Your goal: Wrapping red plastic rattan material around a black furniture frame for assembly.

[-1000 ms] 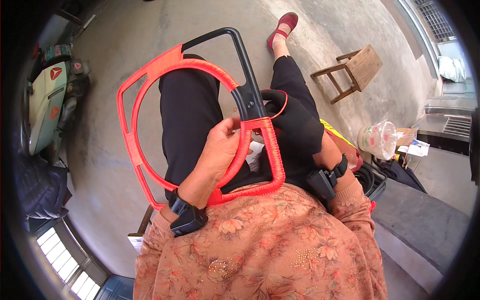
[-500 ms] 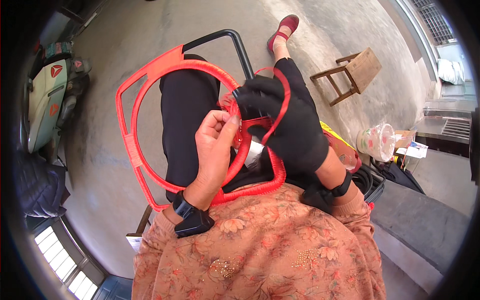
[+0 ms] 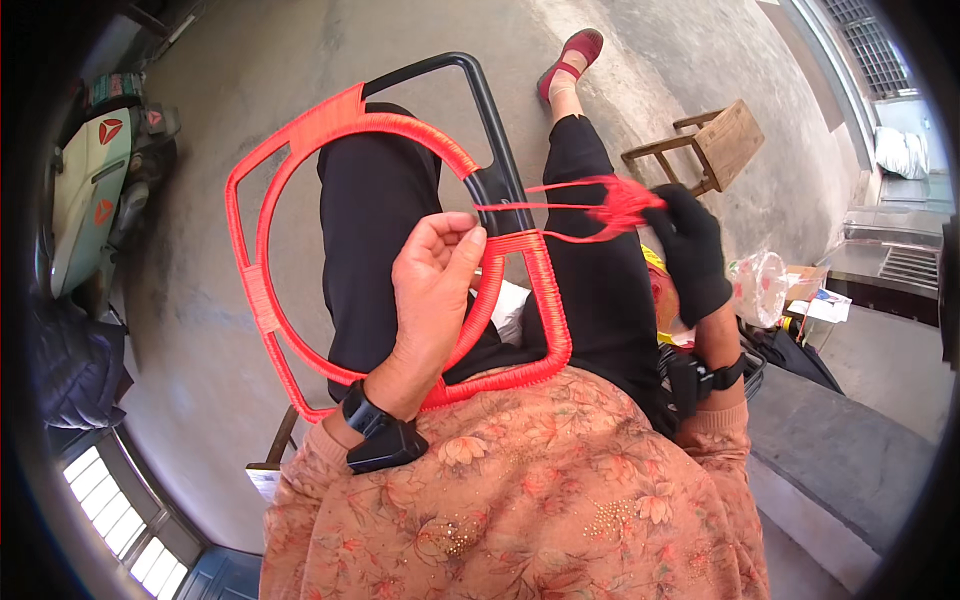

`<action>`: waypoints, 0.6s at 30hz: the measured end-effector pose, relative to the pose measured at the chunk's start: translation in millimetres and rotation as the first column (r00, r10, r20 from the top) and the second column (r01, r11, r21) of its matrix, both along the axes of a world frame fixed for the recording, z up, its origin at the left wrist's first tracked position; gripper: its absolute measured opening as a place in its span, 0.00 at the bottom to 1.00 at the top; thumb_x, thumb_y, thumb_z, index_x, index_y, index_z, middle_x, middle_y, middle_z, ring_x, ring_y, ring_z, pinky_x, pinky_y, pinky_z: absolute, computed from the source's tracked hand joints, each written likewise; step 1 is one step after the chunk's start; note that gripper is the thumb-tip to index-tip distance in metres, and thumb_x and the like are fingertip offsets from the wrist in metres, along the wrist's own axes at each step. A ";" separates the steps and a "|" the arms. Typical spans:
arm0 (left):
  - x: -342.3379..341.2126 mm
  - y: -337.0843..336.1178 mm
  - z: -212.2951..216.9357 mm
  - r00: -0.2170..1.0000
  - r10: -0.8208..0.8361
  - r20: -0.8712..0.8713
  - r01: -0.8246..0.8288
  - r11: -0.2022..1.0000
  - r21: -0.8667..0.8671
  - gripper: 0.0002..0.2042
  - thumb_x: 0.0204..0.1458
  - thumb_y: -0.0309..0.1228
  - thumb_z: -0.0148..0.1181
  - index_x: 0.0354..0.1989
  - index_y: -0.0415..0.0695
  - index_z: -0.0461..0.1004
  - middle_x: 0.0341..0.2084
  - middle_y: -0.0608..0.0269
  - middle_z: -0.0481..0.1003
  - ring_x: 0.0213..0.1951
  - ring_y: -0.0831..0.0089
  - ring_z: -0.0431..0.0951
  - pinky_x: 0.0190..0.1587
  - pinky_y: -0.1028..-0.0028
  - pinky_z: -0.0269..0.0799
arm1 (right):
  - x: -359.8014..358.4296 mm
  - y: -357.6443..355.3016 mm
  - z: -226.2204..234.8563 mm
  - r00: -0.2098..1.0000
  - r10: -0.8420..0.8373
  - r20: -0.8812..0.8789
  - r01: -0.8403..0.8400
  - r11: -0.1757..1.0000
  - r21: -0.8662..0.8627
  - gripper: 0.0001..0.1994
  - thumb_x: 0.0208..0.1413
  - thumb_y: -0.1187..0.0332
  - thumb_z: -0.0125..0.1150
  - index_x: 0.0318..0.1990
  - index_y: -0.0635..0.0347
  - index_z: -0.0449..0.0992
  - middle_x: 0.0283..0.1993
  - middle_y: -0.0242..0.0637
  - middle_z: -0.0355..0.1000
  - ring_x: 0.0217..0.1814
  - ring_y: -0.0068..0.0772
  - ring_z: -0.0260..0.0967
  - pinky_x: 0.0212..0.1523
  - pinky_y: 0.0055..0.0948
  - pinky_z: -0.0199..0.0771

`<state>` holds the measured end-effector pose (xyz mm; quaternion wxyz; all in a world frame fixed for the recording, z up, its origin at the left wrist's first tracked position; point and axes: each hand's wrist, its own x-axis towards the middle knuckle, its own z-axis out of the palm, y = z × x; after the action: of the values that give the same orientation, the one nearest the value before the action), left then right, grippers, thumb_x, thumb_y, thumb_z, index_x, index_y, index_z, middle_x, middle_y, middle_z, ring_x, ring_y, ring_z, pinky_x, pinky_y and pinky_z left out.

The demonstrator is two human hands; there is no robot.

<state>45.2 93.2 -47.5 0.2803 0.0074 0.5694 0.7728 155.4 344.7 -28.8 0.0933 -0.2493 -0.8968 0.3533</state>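
A black tubular frame (image 3: 508, 190) with a round inner ring (image 3: 265, 220) rests across my lap. Red cord (image 3: 545, 300) is wound closely over most of it, while the top right corner and a short stretch of the ring show bare black. My bare left hand (image 3: 435, 280) is closed at the ring's right side, thumb and forefinger pinching a red strand there. My right hand (image 3: 690, 250), in a black glove, grips a loose bundle of red cord (image 3: 620, 207) off to the right. Several taut strands run from that bundle back to the frame.
A small wooden stool (image 3: 725, 145) stands ahead on the right. A scooter (image 3: 90, 210) is parked at the left. Beside my right arm are a clear plastic bag (image 3: 760, 285) and a grey ledge (image 3: 830, 430). My outstretched foot wears a red shoe (image 3: 572, 60).
My right hand has moved from the frame out to the right, drawing the cord bundle with it. The loose loop has straightened into strands. My left hand stays at the ring.
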 end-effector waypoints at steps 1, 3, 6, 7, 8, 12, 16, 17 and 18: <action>-0.1 3.4 2.9 0.999 -0.024 0.026 0.024 1.000 0.014 0.07 0.58 0.29 0.55 0.40 0.39 0.69 0.30 0.64 0.74 0.28 0.79 0.76 0.26 0.84 0.72 | 17.0 32.3 -29.6 0.981 -0.130 -0.142 0.077 0.941 -0.330 0.09 0.54 0.77 0.55 0.42 0.61 0.75 0.39 0.40 0.75 0.40 0.29 0.72 0.41 0.27 0.71; -1.9 -0.4 5.6 0.993 -0.085 0.083 0.084 0.996 0.016 0.08 0.58 0.31 0.55 0.39 0.40 0.69 0.28 0.64 0.74 0.26 0.79 0.76 0.25 0.83 0.72 | 46.9 77.4 -53.7 0.905 -0.266 -0.333 -0.086 0.651 -0.754 0.10 0.58 0.70 0.53 0.45 0.63 0.72 0.42 0.38 0.74 0.43 0.32 0.72 0.46 0.28 0.70; -1.9 -2.1 6.9 0.976 -0.151 0.156 0.151 0.988 0.012 0.08 0.58 0.33 0.55 0.37 0.41 0.68 0.24 0.65 0.74 0.22 0.77 0.76 0.23 0.82 0.72 | 61.7 96.5 -72.7 0.564 -0.807 -0.175 0.092 0.271 -0.958 0.12 0.60 0.63 0.54 0.44 0.62 0.71 0.44 0.39 0.73 0.47 0.35 0.71 0.50 0.34 0.70; -2.1 -2.5 7.6 0.971 -0.163 0.173 0.164 0.986 0.009 0.09 0.58 0.35 0.55 0.36 0.42 0.68 0.23 0.65 0.74 0.21 0.77 0.76 0.22 0.82 0.72 | 68.9 99.4 -75.0 0.585 -0.787 -0.195 0.056 0.279 -0.959 0.10 0.61 0.65 0.52 0.43 0.61 0.71 0.39 0.34 0.71 0.40 0.30 0.69 0.44 0.32 0.70; -2.0 -1.8 8.2 0.971 -0.167 0.173 0.168 0.986 0.008 0.09 0.58 0.35 0.55 0.36 0.42 0.68 0.23 0.65 0.74 0.21 0.77 0.76 0.22 0.82 0.72 | 69.2 98.0 -75.6 0.581 -0.790 -0.195 0.057 0.279 -0.959 0.10 0.61 0.65 0.52 0.43 0.61 0.71 0.39 0.34 0.71 0.40 0.30 0.69 0.44 0.32 0.70; -2.2 0.1 6.8 0.962 -0.167 0.215 0.170 0.986 0.006 0.08 0.58 0.35 0.55 0.36 0.43 0.68 0.23 0.64 0.74 0.21 0.76 0.77 0.20 0.81 0.72 | 39.5 51.3 -59.6 0.760 -0.581 -0.291 -0.237 0.169 -0.957 0.05 0.60 0.66 0.53 0.38 0.57 0.72 0.27 0.24 0.59 0.28 0.18 0.58 0.31 0.22 0.60; -2.1 0.3 4.7 0.967 -0.162 0.198 0.162 0.987 0.018 0.08 0.58 0.34 0.55 0.37 0.44 0.67 0.23 0.64 0.74 0.21 0.76 0.77 0.20 0.81 0.72 | -7.1 -30.8 -43.0 0.957 -0.243 -0.162 -0.177 -0.042 -0.983 0.13 0.58 0.65 0.55 0.48 0.59 0.73 0.35 0.27 0.71 0.35 0.19 0.69 0.36 0.25 0.69; -2.1 4.2 6.6 0.965 -0.174 0.197 0.174 0.985 0.019 0.08 0.58 0.34 0.55 0.37 0.44 0.67 0.23 0.64 0.74 0.21 0.76 0.77 0.20 0.81 0.72 | -16.8 -35.3 -80.2 0.964 -0.169 -0.205 -0.074 0.572 -0.817 0.13 0.59 0.65 0.53 0.45 0.64 0.73 0.37 0.29 0.73 0.36 0.20 0.70 0.33 0.24 0.70; -2.4 2.2 7.5 0.966 -0.166 0.197 0.167 0.986 0.008 0.08 0.58 0.35 0.54 0.37 0.44 0.67 0.23 0.64 0.74 0.21 0.76 0.77 0.20 0.81 0.72 | -23.7 -47.5 -37.8 0.952 0.301 -0.056 -0.292 0.838 -0.461 0.12 0.59 0.66 0.52 0.43 0.67 0.74 0.34 0.28 0.72 0.31 0.19 0.69 0.29 0.23 0.68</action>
<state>42.8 95.4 -40.0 0.3991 -0.0224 0.5394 0.7411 131.7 297.2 -66.5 -0.0331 -0.1259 -0.8147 0.5651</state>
